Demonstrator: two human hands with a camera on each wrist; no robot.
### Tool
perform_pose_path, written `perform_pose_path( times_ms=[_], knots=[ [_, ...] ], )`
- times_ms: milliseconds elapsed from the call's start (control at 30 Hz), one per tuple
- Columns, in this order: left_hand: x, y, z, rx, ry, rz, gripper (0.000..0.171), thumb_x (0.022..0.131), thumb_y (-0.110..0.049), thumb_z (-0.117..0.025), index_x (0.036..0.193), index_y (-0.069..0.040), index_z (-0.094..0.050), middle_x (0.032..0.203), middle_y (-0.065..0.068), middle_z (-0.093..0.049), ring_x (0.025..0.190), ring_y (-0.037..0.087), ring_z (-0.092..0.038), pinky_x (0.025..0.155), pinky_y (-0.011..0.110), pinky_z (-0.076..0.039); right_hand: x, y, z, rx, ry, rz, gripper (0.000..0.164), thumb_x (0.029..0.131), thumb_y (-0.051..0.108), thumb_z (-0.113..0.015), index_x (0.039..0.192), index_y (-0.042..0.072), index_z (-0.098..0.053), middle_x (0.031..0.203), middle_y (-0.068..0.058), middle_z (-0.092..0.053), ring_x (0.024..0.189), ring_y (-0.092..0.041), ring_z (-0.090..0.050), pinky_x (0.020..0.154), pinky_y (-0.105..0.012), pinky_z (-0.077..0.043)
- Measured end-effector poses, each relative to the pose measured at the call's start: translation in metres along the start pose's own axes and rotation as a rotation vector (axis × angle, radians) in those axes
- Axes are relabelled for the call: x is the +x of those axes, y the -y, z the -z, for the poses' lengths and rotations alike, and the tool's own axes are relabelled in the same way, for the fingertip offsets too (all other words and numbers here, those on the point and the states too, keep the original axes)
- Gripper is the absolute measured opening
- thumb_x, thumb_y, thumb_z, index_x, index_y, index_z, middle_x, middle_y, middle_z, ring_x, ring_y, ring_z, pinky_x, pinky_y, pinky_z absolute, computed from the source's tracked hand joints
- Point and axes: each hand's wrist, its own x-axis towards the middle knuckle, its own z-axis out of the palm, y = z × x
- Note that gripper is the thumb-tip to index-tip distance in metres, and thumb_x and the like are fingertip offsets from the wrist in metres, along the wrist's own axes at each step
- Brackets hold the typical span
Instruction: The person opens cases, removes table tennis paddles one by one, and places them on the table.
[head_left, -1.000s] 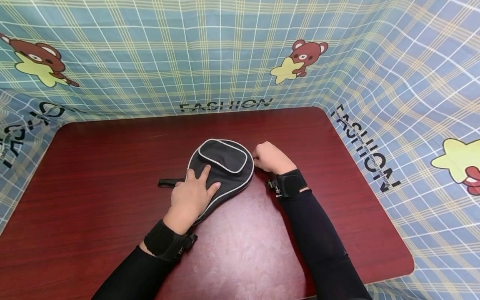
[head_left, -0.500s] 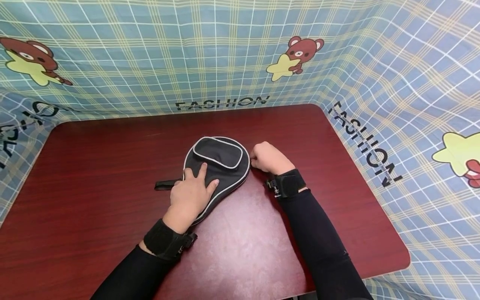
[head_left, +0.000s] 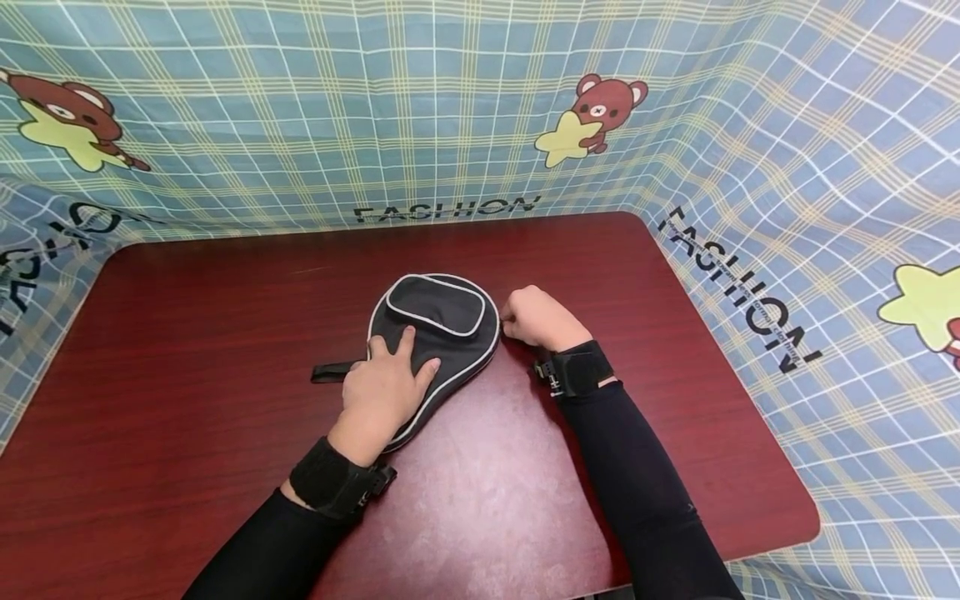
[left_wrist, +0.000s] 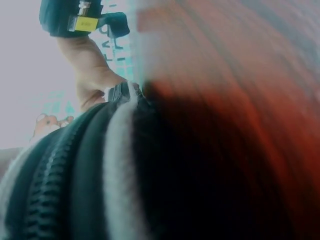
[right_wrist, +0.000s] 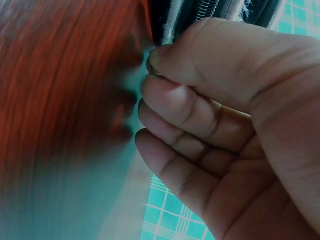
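The black case [head_left: 450,350] is lying near the middle of the reddish counter [head_left: 210,350], its pocket [head_left: 435,306] pointing toward twelve o'clock, its strap [head_left: 333,372] sticking out at nine. From eight o'clock, the left hand [head_left: 382,392] is pressing down on it, fingers spreading wide. Around two o'clock, the right hand [head_left: 536,318] is pinching narrowly at the zipped edge, its fingertips hiding the exact spot.
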Motion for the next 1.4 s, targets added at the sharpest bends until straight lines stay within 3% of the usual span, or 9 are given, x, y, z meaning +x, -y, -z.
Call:
perform_pose_path(
  times_ms=[133,267,433,633,700,800,1133,1400],
  knots=[
    [0.001,0.0,0.0,0.013,0.037,-0.001,0.077,0.1,-0.066,-0.035,0.162,-0.022,-0.021,0.149,0.031,-0.034,0.095,0.049,-0.062,0.06,0.051,-0.052,-0.003,0.0,0.001,0.008,0.018,-0.013,0.034,0.081,0.0,-0.062,0.054,0.019,-0.055,0.055,0.008,-0.036,0.061,-0.015,-0.038,0.059,-0.03,-0.034],
    [0.003,0.006,0.003,0.029,0.119,-0.008,0.076,0.1,-0.067,-0.033,0.162,-0.027,-0.017,0.155,0.029,-0.028,0.104,0.049,-0.061,0.071,0.056,-0.052,-0.003,0.001,0.001,0.02,0.032,-0.019,0.033,0.083,0.0,-0.062,0.056,0.018,-0.06,0.054,0.008,-0.039,0.06,-0.016,-0.041,0.059,-0.03,-0.036],
    [0.006,0.027,0.016,-0.017,0.168,-0.102,0.064,0.104,-0.058,-0.033,0.161,-0.03,-0.024,0.157,0.028,-0.029,0.116,0.052,-0.057,0.085,0.064,-0.048,-0.002,0.002,0.001,0.028,0.033,-0.017,0.032,0.083,0.0,-0.062,0.056,0.018,-0.06,0.053,0.008,-0.037,0.059,-0.015,-0.039,0.058,-0.029,-0.034],
    [0.016,0.053,0.022,0.003,0.002,-0.33,0.049,0.102,-0.04,-0.056,0.148,-0.027,-0.051,0.137,0.024,-0.051,0.113,0.045,-0.052,0.09,0.06,-0.046,-0.001,0.002,0.002,0.03,0.029,-0.009,0.034,0.081,-0.001,-0.062,0.054,0.018,-0.053,0.055,0.008,-0.032,0.059,-0.014,-0.033,0.058,-0.029,-0.03],
    [0.02,0.057,0.022,0.001,-0.052,-0.389,0.047,0.099,-0.038,-0.062,0.144,-0.025,-0.057,0.139,0.022,-0.051,0.119,0.044,-0.05,0.095,0.059,-0.044,0.0,0.002,0.002,0.027,0.027,-0.005,0.035,0.08,-0.001,-0.062,0.053,0.019,-0.052,0.055,0.009,-0.031,0.059,-0.014,-0.032,0.058,-0.029,-0.03],
    [0.025,0.06,0.021,-0.031,-0.069,-0.454,0.049,0.096,-0.035,-0.067,0.142,-0.021,-0.058,0.148,0.019,-0.048,0.135,0.042,-0.044,0.106,0.059,-0.039,-0.001,0.0,0.001,0.024,0.031,-0.008,0.038,0.08,-0.001,-0.062,0.052,0.02,-0.048,0.055,0.009,-0.03,0.058,-0.013,-0.031,0.056,-0.028,-0.028],
    [0.031,0.067,0.017,-0.182,0.117,-0.508,0.051,0.103,-0.025,-0.056,0.153,-0.027,-0.045,0.161,0.023,-0.023,0.145,0.044,-0.034,0.108,0.059,-0.039,0.001,0.0,0.004,0.025,0.029,-0.015,0.035,0.081,0.0,-0.063,0.054,0.02,-0.053,0.054,0.009,-0.034,0.058,-0.013,-0.034,0.056,-0.028,-0.03],
    [0.032,0.071,0.021,-0.217,0.126,-0.576,0.053,0.102,-0.021,-0.059,0.153,-0.02,-0.045,0.159,0.027,-0.024,0.143,0.05,-0.031,0.11,0.063,-0.033,0.0,-0.001,0.004,0.035,0.032,-0.026,0.033,0.081,0.001,-0.063,0.055,0.019,-0.056,0.054,0.009,-0.036,0.057,-0.013,-0.037,0.055,-0.027,-0.032]
  ],
)
